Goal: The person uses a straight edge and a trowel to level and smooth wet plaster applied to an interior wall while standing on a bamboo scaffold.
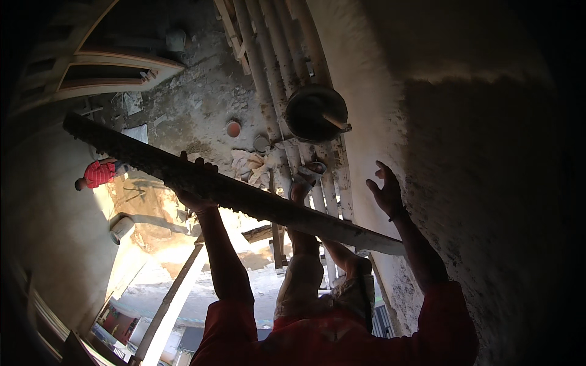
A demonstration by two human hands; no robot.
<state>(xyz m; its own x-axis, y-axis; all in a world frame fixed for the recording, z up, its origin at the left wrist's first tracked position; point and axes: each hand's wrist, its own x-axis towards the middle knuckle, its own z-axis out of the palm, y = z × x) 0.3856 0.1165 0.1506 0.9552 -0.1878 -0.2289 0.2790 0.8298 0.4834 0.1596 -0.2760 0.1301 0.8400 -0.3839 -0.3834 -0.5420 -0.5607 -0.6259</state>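
Note:
A long, narrow straightedge board, its edge crusted with dark mortar, slants across in front of me from the upper left to the lower right. My left hand is closed round it left of its middle, the fingertips showing over the far edge. Apart from the board, my right hand is raised near the wall with its fingers spread and nothing in them. The board's right end lies close to my right forearm. Dark, damp-looking plaster covers part of that wall, with a paler strip beside it.
My feet rest on scaffold poles high above the floor. On the poles stands a black mortar pan with a handled tool in it. Below are a reddish bucket, a drum-like container and a person in a red shirt.

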